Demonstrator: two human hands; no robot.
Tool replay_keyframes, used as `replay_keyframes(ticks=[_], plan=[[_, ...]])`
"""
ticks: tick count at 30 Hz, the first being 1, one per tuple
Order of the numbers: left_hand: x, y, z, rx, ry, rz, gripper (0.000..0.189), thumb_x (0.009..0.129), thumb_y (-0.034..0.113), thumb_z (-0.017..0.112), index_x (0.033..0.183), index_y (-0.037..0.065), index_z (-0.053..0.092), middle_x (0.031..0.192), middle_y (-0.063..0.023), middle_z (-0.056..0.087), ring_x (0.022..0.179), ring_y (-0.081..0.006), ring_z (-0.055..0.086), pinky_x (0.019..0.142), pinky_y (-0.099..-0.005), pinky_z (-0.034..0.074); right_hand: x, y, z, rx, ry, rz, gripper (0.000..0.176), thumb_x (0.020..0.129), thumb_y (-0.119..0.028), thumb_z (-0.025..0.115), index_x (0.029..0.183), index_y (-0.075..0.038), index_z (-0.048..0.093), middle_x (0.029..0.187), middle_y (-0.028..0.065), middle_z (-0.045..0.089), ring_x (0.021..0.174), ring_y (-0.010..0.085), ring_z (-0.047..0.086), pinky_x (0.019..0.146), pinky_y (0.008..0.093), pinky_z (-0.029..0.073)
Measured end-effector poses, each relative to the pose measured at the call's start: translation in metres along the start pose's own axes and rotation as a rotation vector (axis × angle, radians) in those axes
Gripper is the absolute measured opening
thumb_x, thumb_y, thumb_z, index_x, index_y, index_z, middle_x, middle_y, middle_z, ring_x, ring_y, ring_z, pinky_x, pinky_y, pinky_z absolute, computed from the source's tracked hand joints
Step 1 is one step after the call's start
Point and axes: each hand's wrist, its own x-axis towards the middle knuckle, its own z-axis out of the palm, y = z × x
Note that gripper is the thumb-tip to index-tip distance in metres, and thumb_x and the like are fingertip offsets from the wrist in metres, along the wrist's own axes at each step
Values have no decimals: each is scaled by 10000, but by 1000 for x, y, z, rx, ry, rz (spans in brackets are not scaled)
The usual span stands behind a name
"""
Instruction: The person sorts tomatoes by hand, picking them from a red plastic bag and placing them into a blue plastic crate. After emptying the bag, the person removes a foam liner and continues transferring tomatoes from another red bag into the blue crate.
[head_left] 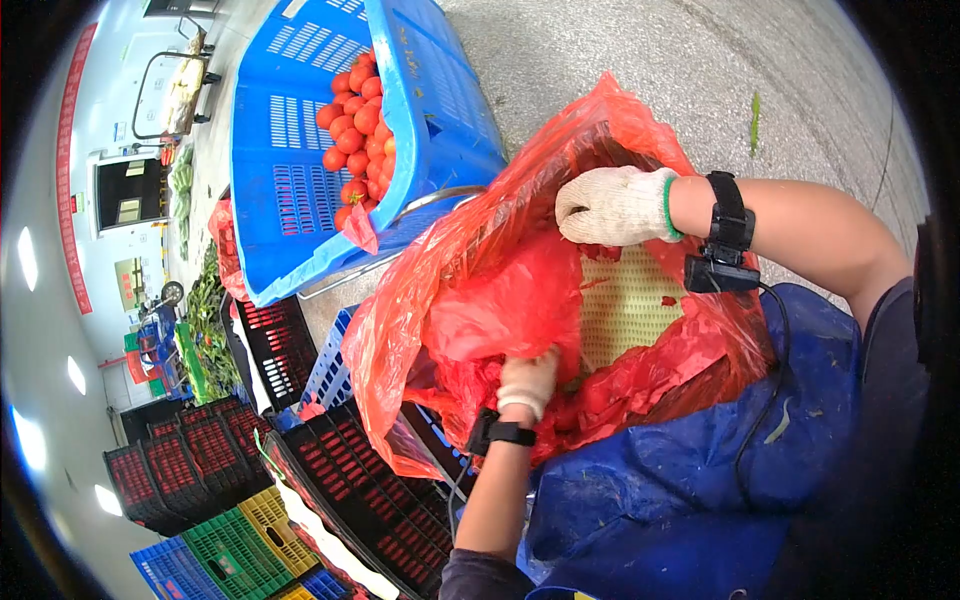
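Observation:
A large, crumpled red plastic bag (480, 295) lies spread open in front of me, its sides standing up around a pale yellow dimpled surface (625, 310). My right hand (615, 205), in a white knit glove, is over the bag's far right part with its fingers curled closed. Dark red bits show just under it, but what the fingers hold is hidden. Down among the folds is my left hand (528, 385), also gloved. It touches loose red film, which covers its fingers.
Beyond the bag, a blue plastic crate (440, 130) holds many tomatoes (355, 130). Black crates (365, 490) stand on the left, with green crates (235, 555) and yellow ones nearby. Leafy greens (210, 330) lie farther off. A blue apron (690, 470) covers my lap.

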Motion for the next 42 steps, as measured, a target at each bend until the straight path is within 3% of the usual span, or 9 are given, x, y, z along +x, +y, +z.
replay_keyframes(ticks=[6,10,18,24,28,30,36,39,42], plan=[[35,-54,92,471,32,129,630,877,421,577,1422,186,369,1438,-135,426,1192,-356,524,983,-382,436,-2,-3,-2,-16,-3,3,307,849,-301,555,996,-48,648,821,123,644,681,241,636,613,378,519],[41,-53,77,-302,236,149,768,817,331,702,1440,131,300,1307,-150,492,1102,-309,559,956,-345,454,3,1,1,-11,5,-2,305,851,-302,548,990,-49,646,816,123,644,666,247,634,615,378,518],[-35,6,-58,-1863,-813,-258,673,884,469,593,1364,57,364,1146,-283,565,899,-410,643,722,-598,560,3,3,1,-71,3,-34,267,845,-288,548,937,-60,652,911,132,661,821,252,640,767,369,491],[-41,57,-140,-1978,-758,91,890,774,645,613,1364,27,366,1120,-301,569,823,-396,648,669,-559,575,1,0,-1,-175,85,-126,295,852,-283,519,969,-50,658,916,140,661,845,250,645,786,367,494],[-22,100,-225,-2317,-493,367,704,818,473,680,1269,-4,427,1254,-250,504,1048,-339,576,913,-459,534,-6,-11,-6,-70,-43,56,301,856,-282,512,976,-45,654,932,139,658,844,247,648,796,378,490],[17,98,-272,-2102,-125,677,677,843,384,681,1269,-60,398,1309,-259,459,1179,-352,510,1030,-439,454,0,0,0,-136,62,-97,297,859,-277,509,966,-39,652,922,144,658,856,262,644,795,385,488],[-4,121,-218,-1953,-197,527,447,945,281,542,1240,-40,445,1287,-226,514,1199,-325,527,1026,-454,450,-5,-8,-5,-92,10,-43,280,853,-293,533,934,-56,657,913,148,657,869,300,631,790,390,483],[-13,107,-129,-1391,-289,124,308,913,286,560,1078,29,595,989,-106,673,823,-241,672,728,-368,552,8,7,2,-77,-6,-57,269,849,-290,543,933,-64,661,912,141,655,878,293,631,782,396,483],[8,55,-33,-472,-618,55,285,931,244,530,1067,16,635,1006,-107,672,890,-224,647,788,-318,513,10,10,5,-27,-19,-33,269,851,-294,537,921,-64,659,918,142,651,893,301,626,787,404,479]])
